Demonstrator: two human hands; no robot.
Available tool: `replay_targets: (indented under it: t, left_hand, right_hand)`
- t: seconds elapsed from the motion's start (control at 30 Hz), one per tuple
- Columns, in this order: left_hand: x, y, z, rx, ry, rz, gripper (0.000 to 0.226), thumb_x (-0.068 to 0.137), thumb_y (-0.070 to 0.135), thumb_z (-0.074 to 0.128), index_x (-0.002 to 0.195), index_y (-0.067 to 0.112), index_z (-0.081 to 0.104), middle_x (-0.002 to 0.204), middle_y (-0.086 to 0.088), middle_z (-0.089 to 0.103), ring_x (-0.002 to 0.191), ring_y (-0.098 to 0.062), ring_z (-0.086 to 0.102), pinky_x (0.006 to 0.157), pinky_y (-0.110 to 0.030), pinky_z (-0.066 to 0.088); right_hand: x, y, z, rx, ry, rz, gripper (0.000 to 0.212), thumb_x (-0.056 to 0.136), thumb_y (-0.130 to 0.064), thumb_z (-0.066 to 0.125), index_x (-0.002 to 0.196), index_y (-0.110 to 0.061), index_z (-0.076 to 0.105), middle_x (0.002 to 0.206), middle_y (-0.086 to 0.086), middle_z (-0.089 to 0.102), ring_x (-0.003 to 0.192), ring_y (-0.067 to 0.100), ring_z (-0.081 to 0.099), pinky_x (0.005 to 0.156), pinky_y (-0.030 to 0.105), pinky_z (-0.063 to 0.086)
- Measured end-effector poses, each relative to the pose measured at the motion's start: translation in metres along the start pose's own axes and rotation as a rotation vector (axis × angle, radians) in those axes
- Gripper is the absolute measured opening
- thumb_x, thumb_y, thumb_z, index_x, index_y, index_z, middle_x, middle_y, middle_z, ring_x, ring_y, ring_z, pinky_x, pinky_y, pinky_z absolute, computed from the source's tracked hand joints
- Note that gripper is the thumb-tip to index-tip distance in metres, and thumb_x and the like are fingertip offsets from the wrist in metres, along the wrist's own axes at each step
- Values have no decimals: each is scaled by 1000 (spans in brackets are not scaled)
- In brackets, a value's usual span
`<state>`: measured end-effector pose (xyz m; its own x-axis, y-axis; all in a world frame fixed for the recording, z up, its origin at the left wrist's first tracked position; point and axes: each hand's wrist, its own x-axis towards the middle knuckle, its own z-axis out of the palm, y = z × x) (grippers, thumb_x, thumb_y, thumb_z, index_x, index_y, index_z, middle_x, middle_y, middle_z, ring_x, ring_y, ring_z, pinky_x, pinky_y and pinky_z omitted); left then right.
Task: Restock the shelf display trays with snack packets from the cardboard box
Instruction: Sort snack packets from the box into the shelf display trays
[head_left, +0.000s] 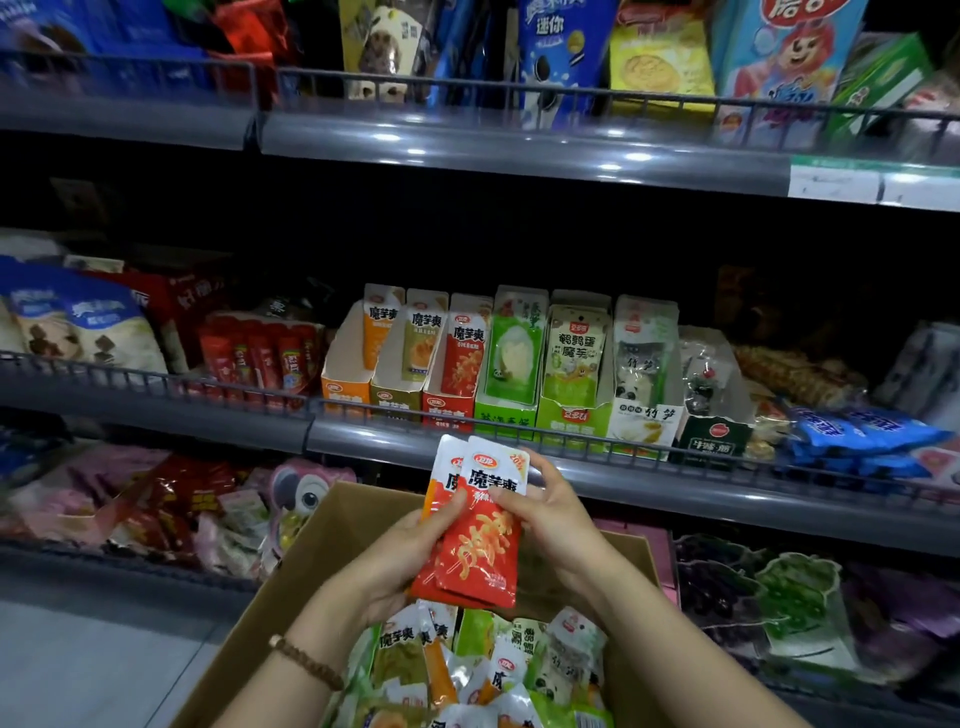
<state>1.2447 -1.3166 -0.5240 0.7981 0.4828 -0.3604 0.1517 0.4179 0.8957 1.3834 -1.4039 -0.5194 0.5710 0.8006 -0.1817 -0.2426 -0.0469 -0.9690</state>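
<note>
Two glossy flat red packets (480, 535), both hands

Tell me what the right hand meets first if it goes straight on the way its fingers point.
The red packets, which the right hand already pinches: its fingers point up and left behind them. Past those, likely the shelf edge, though depth is unclear.
</note>
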Motion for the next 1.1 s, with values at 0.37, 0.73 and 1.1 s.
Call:
replay_targets:
  t: [0.37,0.73,1.1]
  left_hand:
    - [11,2,17,-30,152,175,40,81,48,63,109,21,59,93,-6,75,86,-25,72,81,-40,56]
    - [4,32,-14,131,213,363,40,66,23,79,102,20,60,86,3,75,79,-14,72,71,-29,55]
    - [40,81,-42,95,113,459,44,63,20,81,101,23,57,81,8,74,73,-9,71,55,-18,53]
  right_hand:
    - [5,2,22,320,136,-93,67,86,2,60,133,-37,34,105,10,69,83,25,70,72,42,57]
    - [29,-47,22,-12,48,-157,47,94,-6,52,136,-26,45,111,5,62,84,16,66,69,31,57]
    - [75,-104,15,-73,-323,91,40,89,-2,55,125,-19,48,105,10,65,93,21,65,66,27,60]
